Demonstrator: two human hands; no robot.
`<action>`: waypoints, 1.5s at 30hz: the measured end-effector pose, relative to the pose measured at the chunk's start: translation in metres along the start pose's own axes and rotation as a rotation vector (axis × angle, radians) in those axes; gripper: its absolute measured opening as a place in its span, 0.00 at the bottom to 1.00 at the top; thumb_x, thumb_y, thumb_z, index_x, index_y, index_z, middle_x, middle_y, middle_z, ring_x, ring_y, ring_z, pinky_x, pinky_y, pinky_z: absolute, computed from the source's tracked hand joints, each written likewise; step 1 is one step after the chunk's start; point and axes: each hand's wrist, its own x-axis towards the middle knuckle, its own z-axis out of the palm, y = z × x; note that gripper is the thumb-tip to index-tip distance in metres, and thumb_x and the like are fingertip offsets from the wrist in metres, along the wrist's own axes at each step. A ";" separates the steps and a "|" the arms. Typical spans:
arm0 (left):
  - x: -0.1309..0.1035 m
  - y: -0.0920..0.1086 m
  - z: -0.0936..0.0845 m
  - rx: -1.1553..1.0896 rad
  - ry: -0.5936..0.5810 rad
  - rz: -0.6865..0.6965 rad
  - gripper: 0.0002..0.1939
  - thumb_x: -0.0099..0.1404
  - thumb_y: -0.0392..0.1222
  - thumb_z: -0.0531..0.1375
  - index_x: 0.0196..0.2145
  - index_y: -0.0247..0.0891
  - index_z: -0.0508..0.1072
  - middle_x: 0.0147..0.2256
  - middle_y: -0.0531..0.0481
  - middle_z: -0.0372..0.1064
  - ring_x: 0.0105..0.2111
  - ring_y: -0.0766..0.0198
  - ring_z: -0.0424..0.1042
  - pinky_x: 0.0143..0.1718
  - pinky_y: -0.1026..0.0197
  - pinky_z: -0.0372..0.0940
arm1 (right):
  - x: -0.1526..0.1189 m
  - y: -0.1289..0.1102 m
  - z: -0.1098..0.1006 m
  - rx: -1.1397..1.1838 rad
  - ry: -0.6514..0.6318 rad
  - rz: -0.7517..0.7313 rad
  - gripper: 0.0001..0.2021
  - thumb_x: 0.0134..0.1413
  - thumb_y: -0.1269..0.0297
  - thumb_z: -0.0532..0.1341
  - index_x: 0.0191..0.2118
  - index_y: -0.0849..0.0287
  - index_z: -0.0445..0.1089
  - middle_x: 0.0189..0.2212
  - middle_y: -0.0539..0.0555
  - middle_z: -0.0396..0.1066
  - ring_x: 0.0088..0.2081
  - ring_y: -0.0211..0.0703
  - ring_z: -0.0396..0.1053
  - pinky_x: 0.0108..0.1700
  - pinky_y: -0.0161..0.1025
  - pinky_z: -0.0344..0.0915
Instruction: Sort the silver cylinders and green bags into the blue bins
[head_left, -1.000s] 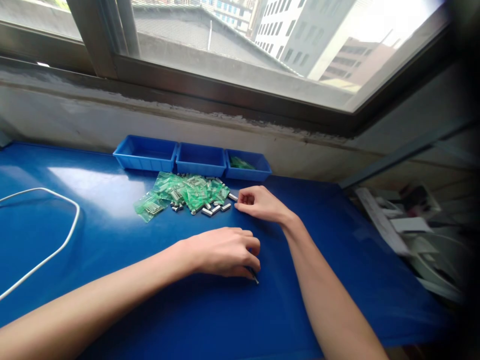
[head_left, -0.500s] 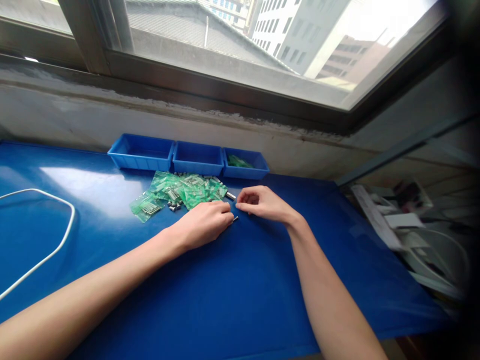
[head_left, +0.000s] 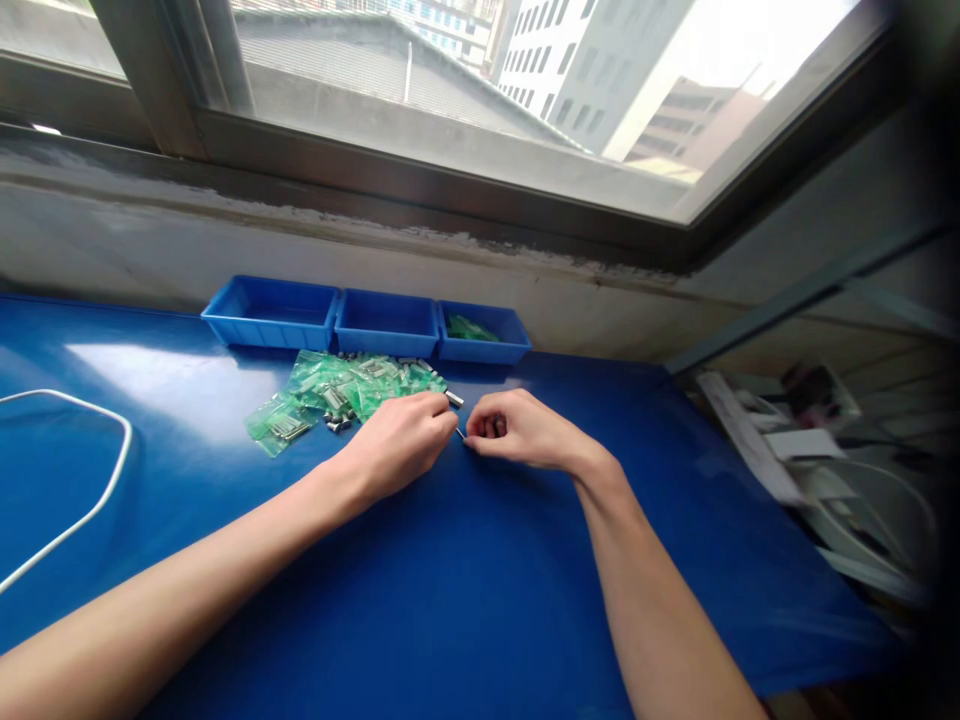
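Observation:
Close to the pile of green bags, my left hand (head_left: 405, 438) is closed with its fingers curled down; what it grips is hidden. Just to its right, my right hand (head_left: 517, 430) pinches with thumb and index finger at the end of a small thin metal piece (head_left: 460, 434) between the two hands. Another short metal cylinder (head_left: 454, 399) lies just beyond them. The clear green bags (head_left: 360, 385) contain metal pins, and several loose metal parts (head_left: 337, 424) lie beside them on the blue table.
Three blue bins (head_left: 386, 325) stand in a row against the wall; the right one holds green bags. A white cable (head_left: 112, 480) curves at the left. Papers and equipment (head_left: 810, 445) are at the right, beyond the table edge (head_left: 780, 520).
My right hand has moved down and slightly left, its fingertips now at the thin metal piece. My left hand has shifted slightly left in view. The camera view has shifted a little.

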 end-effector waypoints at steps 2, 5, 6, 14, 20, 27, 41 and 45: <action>0.014 -0.008 -0.007 -0.018 0.128 -0.039 0.15 0.75 0.37 0.53 0.37 0.36 0.79 0.37 0.45 0.74 0.37 0.59 0.74 0.38 0.60 0.66 | -0.002 0.000 -0.001 -0.021 0.004 0.006 0.04 0.49 0.67 0.66 0.29 0.62 0.77 0.22 0.49 0.71 0.26 0.36 0.66 0.29 0.34 0.60; 0.048 -0.026 -0.019 0.004 0.282 -0.139 0.14 0.74 0.38 0.55 0.38 0.36 0.81 0.39 0.42 0.76 0.40 0.56 0.75 0.40 0.58 0.68 | -0.004 0.003 -0.005 -0.013 -0.003 0.014 0.04 0.48 0.67 0.65 0.28 0.62 0.77 0.22 0.49 0.73 0.26 0.37 0.68 0.29 0.33 0.60; 0.061 -0.031 -0.022 0.021 0.297 -0.156 0.13 0.73 0.38 0.56 0.39 0.35 0.82 0.40 0.41 0.77 0.42 0.54 0.75 0.42 0.56 0.68 | -0.005 0.005 -0.007 0.009 -0.001 0.018 0.05 0.48 0.67 0.65 0.29 0.62 0.78 0.23 0.49 0.74 0.26 0.37 0.69 0.29 0.33 0.62; 0.139 -0.057 -0.024 0.108 0.013 -0.242 0.16 0.65 0.43 0.66 0.49 0.34 0.83 0.41 0.36 0.80 0.51 0.47 0.74 0.48 0.55 0.69 | -0.010 0.022 -0.013 0.426 0.120 0.068 0.11 0.46 0.58 0.72 0.30 0.60 0.76 0.28 0.54 0.81 0.32 0.45 0.79 0.36 0.37 0.72; 0.146 -0.061 -0.026 0.159 -0.070 -0.165 0.11 0.66 0.37 0.62 0.42 0.34 0.84 0.41 0.35 0.80 0.43 0.48 0.78 0.44 0.56 0.68 | -0.009 0.020 -0.014 0.537 0.178 0.049 0.13 0.45 0.58 0.74 0.30 0.62 0.76 0.28 0.56 0.81 0.32 0.45 0.80 0.36 0.35 0.72; 0.119 -0.069 -0.032 -0.274 0.429 -0.294 0.12 0.70 0.39 0.59 0.43 0.32 0.81 0.41 0.38 0.81 0.42 0.54 0.79 0.49 0.55 0.69 | -0.005 0.022 -0.011 0.680 0.255 0.013 0.18 0.40 0.55 0.78 0.29 0.62 0.76 0.27 0.57 0.81 0.32 0.46 0.81 0.34 0.36 0.73; -0.003 -0.022 -0.033 -1.645 0.506 -0.692 0.24 0.56 0.42 0.76 0.48 0.36 0.76 0.38 0.47 0.80 0.41 0.61 0.81 0.51 0.55 0.74 | 0.011 0.005 0.011 0.829 0.307 -0.119 0.16 0.43 0.57 0.78 0.34 0.58 0.75 0.29 0.51 0.78 0.31 0.43 0.78 0.39 0.41 0.75; -0.017 -0.019 -0.027 -1.644 0.460 -0.658 0.25 0.57 0.43 0.76 0.49 0.37 0.75 0.38 0.47 0.81 0.40 0.60 0.81 0.49 0.56 0.76 | 0.014 -0.007 0.019 0.879 0.335 -0.140 0.14 0.47 0.60 0.75 0.39 0.57 0.76 0.31 0.49 0.77 0.30 0.42 0.77 0.37 0.40 0.74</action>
